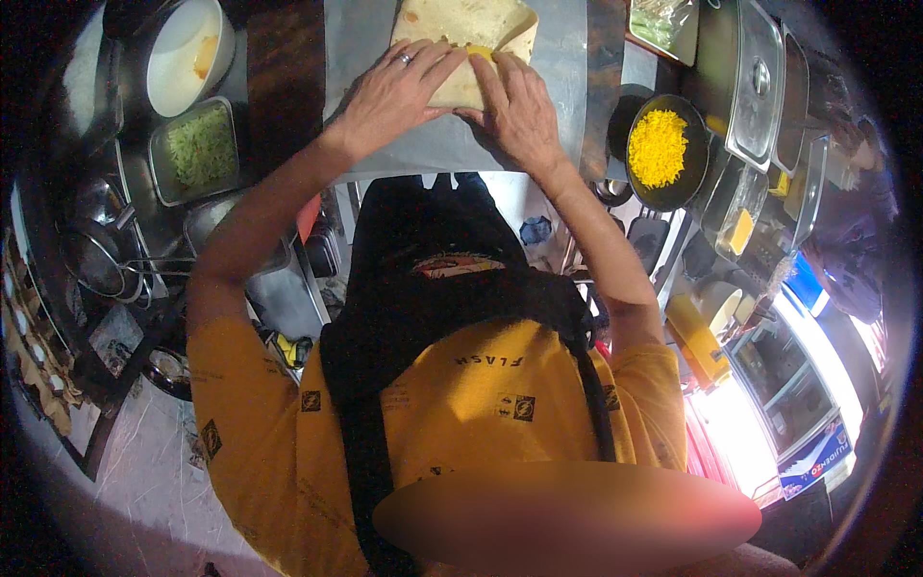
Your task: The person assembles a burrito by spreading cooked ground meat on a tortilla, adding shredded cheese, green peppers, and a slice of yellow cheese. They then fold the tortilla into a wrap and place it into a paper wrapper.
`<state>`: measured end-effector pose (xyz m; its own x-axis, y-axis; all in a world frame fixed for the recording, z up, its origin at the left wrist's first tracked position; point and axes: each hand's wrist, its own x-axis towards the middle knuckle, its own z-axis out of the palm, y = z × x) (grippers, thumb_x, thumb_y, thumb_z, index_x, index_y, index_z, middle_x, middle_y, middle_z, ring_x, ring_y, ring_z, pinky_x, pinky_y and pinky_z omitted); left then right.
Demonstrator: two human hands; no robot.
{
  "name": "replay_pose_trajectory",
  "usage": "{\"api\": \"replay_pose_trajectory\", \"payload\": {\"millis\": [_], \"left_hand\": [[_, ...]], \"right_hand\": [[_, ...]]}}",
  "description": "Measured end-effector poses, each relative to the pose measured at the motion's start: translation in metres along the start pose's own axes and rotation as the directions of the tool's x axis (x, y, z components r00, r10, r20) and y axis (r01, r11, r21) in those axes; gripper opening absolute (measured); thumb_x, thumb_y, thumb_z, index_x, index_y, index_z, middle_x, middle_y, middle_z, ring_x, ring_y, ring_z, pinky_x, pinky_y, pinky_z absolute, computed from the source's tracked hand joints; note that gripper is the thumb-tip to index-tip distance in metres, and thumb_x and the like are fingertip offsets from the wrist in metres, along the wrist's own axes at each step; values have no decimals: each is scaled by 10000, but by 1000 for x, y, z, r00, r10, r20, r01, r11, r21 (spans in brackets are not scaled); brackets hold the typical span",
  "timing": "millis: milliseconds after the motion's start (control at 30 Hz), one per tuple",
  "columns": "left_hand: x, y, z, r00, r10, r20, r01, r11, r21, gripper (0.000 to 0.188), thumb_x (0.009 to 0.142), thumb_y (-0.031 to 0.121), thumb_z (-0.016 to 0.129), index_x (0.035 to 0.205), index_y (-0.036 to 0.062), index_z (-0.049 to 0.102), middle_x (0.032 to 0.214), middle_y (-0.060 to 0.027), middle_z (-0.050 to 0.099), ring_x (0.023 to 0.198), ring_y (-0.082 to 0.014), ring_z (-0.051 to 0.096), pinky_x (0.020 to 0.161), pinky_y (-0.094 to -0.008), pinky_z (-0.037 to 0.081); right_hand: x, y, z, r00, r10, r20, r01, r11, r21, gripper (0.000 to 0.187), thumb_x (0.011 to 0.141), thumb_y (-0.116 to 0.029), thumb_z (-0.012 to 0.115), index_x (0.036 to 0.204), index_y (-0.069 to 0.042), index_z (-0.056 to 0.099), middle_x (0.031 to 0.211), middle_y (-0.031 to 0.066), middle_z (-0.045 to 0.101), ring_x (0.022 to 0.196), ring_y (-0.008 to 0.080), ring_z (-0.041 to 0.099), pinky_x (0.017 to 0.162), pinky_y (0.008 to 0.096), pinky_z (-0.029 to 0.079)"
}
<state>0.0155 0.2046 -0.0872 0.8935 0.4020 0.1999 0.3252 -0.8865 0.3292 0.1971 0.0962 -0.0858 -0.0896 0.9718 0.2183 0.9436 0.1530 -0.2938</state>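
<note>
A pale flatbread wrap (pixel 452 19) with browned spots lies at the top centre on a translucent sheet (pixel 361 58). Some yellow filling (pixel 478 52) peeks out where its edge folds over, between my fingertips. My left hand (pixel 409 82), with a ring on one finger, presses the fold from the left, fingers bent over the flatbread. From the right, my right hand (pixel 516 111) does the same, fingertips close to those of the left. Both thumbs lie toward the near edge of the flatbread, and both hands grip it.
On the right stand a dark pan (pixel 698 165) of yellow shreds and a lidded steel container (pixel 752 82). To the left are a white bowl (pixel 173 82) and a tray (pixel 160 175) of shredded greens. A strainer (pixel 93 258) sits further left.
</note>
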Motion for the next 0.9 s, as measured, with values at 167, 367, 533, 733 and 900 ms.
{"api": "replay_pose_trajectory", "payload": {"millis": [167,367,533,733,900], "left_hand": [[6,2,-10,999,-18,39,19,1000,-22,768,672,263,768,1326,60,421,1292,-135,481,1173,-324,494,1002,-396,423],[8,1,-12,996,-36,84,38,999,-24,745,694,260,759,1326,62,417,1277,-137,492,1156,-324,511,976,-387,445],[12,1,-18,987,-67,147,77,995,-59,725,716,262,750,1330,77,414,1258,-141,497,1142,-334,516,959,-399,453],[20,-11,-16,993,3,118,10,994,-109,574,788,325,695,1237,37,483,1113,-144,549,1037,-308,570,887,-395,479],[29,-28,-11,981,54,184,-8,971,-238,565,817,386,669,1236,44,508,1129,-162,551,1072,-346,550,930,-428,444]], "right_hand": [[2,0,-3,1000,12,12,-12,1000,7,739,764,-406,717,1350,-65,423,1246,194,476,1147,363,487,948,428,423],[4,8,-3,998,-47,42,48,998,-41,725,743,-373,738,1331,-66,444,1181,176,511,1097,337,514,931,401,436],[8,12,-5,997,-70,23,70,997,-27,679,733,-292,746,1313,-78,464,1134,150,534,1045,311,542,906,384,460],[16,11,-15,998,-30,58,28,999,29,650,726,-288,748,1291,-100,491,1095,135,554,994,302,568,852,381,493],[26,19,-23,989,-34,146,29,999,41,587,761,-328,723,1262,-104,514,1048,114,572,961,286,589,806,368,520]]}}
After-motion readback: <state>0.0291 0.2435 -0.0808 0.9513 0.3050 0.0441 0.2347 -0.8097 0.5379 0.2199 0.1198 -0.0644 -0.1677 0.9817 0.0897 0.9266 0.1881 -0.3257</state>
